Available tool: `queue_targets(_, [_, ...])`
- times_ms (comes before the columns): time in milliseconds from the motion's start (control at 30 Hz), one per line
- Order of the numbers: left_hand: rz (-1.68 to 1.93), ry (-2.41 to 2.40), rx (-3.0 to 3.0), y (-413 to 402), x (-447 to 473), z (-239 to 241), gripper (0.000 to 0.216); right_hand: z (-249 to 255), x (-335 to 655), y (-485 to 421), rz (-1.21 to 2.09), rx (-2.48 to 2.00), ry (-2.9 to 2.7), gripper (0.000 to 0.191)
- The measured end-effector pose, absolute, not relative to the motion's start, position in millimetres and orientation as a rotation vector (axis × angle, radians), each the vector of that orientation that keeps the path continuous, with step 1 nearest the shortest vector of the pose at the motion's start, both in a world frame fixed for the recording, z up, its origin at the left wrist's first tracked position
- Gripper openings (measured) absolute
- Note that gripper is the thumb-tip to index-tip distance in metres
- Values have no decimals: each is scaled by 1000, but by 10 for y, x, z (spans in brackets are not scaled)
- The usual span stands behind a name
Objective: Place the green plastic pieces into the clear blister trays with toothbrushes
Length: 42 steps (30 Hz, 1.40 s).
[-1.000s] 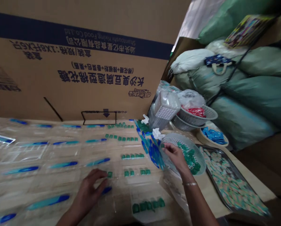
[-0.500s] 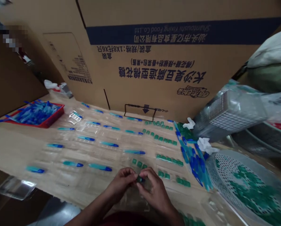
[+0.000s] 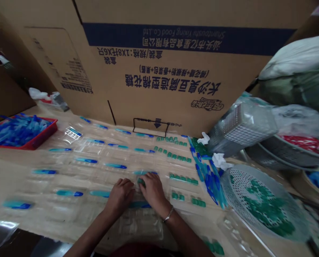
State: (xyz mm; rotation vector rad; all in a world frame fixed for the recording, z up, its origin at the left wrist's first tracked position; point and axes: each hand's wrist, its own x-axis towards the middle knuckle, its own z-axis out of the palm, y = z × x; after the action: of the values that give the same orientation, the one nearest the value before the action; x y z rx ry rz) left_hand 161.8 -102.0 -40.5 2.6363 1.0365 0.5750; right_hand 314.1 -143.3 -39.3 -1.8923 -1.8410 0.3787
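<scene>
My left hand (image 3: 119,195) and my right hand (image 3: 154,192) rest side by side on clear plastic blister trays (image 3: 140,225). A small green piece (image 3: 141,182) lies between them, with the right fingertips against it and the left fingers close by. The view is slightly blurred there. Teal-and-blue moulded pieces (image 3: 68,193) lie in rows in the trays to the left. Rows of small green pieces (image 3: 183,179) sit to the right of my hands. A blue-and-teal piece (image 3: 139,205) lies partly hidden under my wrists.
A loose heap of blue-and-teal pieces (image 3: 209,178) lies beside a perforated grey colander (image 3: 263,200) holding green pieces. A red tray (image 3: 22,132) of blue pieces stands at the left. Tall cardboard (image 3: 159,71) rises behind; a plastic-wrapped basket (image 3: 242,126) stands at the right.
My hands have dropped from holding the green piece together above the tray to resting on the tray, slightly further apart. The view has shifted slightly.
</scene>
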Motion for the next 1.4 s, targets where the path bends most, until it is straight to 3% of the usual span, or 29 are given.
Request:
queue_targets(200, [589,907,2772,-983,1741,-395,20,-182,3501,-1728,301,-1792,-1717,28])
queue_targets(300, [633,937,2672,-960,1792,-385,19,-148,3920,-2168,207,-1868,-1435,20])
queue_targets(467, [478,1236,2426,-891,1833,-400,23,-307,4132,-2715,503,-2048,-1259,21])
queue_targets(767, [259,1308,2191,-774,1895,-320,34,-423,3600,-2405,650,-2066,-1455,21])
queue_targets(900, [314,1278,2125,-745,1815,-300,34,-413,4079,-2733,476,-2061,-1305,24])
queue_targets(1100, [581,1274,2366,-856,1887,-143,31,-191,5398,-3717,-166,-2636,-746,25])
queue_targets(1233, [723,1037,2487,-961,2129,-114,25,-88,5832,-3794,-70,-2586,-786,25])
queue_targets(1400, [835,824,2539,-1145,2324,-177,21,-222,6086,-3145,32,-2484,-925,23])
